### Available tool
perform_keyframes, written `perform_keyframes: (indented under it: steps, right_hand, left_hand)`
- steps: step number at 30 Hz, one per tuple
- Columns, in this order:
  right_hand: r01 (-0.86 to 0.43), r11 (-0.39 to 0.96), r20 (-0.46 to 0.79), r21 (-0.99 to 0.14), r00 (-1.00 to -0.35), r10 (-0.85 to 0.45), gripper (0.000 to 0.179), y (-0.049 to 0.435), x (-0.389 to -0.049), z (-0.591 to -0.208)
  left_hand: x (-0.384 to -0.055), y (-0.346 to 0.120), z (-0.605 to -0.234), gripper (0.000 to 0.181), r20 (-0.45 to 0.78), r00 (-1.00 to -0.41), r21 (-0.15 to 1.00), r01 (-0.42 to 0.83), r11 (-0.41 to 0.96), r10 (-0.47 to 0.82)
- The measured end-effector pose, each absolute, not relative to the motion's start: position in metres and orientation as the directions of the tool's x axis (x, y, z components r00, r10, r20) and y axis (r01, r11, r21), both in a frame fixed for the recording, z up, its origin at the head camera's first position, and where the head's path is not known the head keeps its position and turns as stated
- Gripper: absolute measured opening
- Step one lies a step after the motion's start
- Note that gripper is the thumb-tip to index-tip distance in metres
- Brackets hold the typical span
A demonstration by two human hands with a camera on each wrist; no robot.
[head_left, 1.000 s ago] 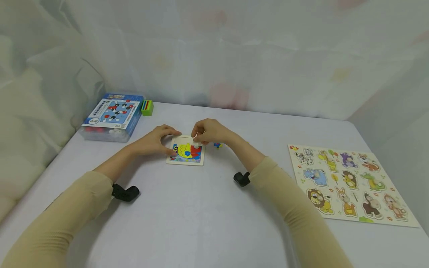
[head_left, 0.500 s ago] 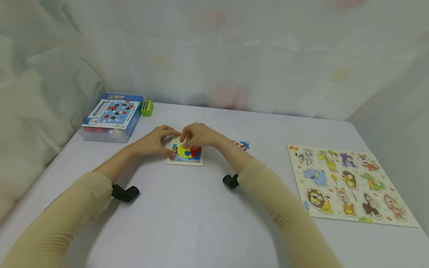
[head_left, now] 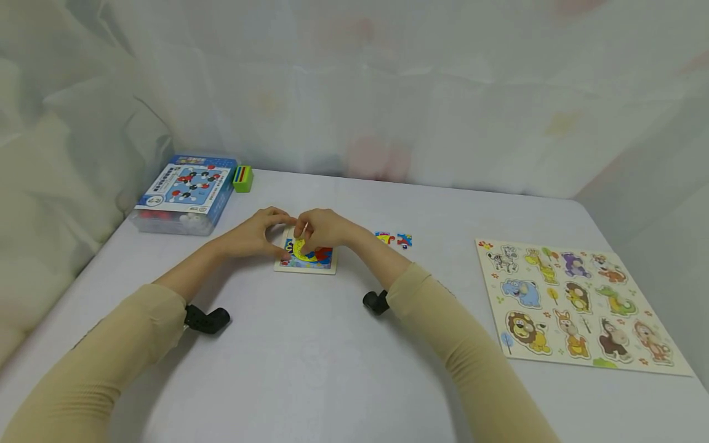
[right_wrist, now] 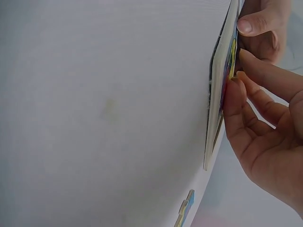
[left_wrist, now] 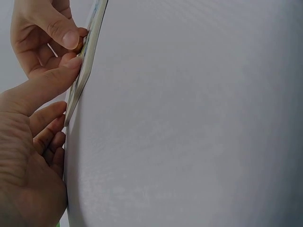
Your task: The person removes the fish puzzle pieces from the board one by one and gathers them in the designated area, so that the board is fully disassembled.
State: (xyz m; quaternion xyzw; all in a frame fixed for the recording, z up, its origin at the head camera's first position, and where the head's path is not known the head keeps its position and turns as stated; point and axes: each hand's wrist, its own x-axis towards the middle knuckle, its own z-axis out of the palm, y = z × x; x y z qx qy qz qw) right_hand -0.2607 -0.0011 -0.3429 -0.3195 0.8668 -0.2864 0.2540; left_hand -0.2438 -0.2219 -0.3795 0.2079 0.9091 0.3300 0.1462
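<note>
While the left hand [head_left: 249, 234] holds the puzzle [head_left: 307, 271] by its left side, fingers up at the far corner and thumb on the face near the lower left, the right hand [head_left: 327, 227] comes over the top from the right with thumb and fingertips close together on the picture. Can't tell if there's a piece pinched in there, the fingers cover that spot

So the puzzle sits flat on the bench [head_left: 310, 357], right between the two hands and touching both. It looks near square, so no real long axis to work with. I'd say it all turns on the far part of the picture, and the right hand's already on it

The loose pieces [head_left: 405, 240] lie off to the right, just past the right forearm, so that hand is the nearer one for them

Room-wise, the near and right rims have open bench beside them. The box [head_left: 188, 191] and green block [head_left: 242, 178] are back past the left hand, and the animal board [head_left: 494, 284] is well apart on the right, so neither side should crowd anything
</note>
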Motion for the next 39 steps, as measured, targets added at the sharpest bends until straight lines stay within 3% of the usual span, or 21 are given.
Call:
perform_keyframes:
  steps: [39]
  right_hand:
    - [-0.405, 0.647, -0.253, -0.646, -0.686, -0.682, 0.033, -0.0028, -0.2559, -0.3512]
  left_hand:
    - [-0.2454, -0.2231, -0.3807, 0.078, -0.131, -0.866, 0.672, 0.280, 0.685, 0.483]
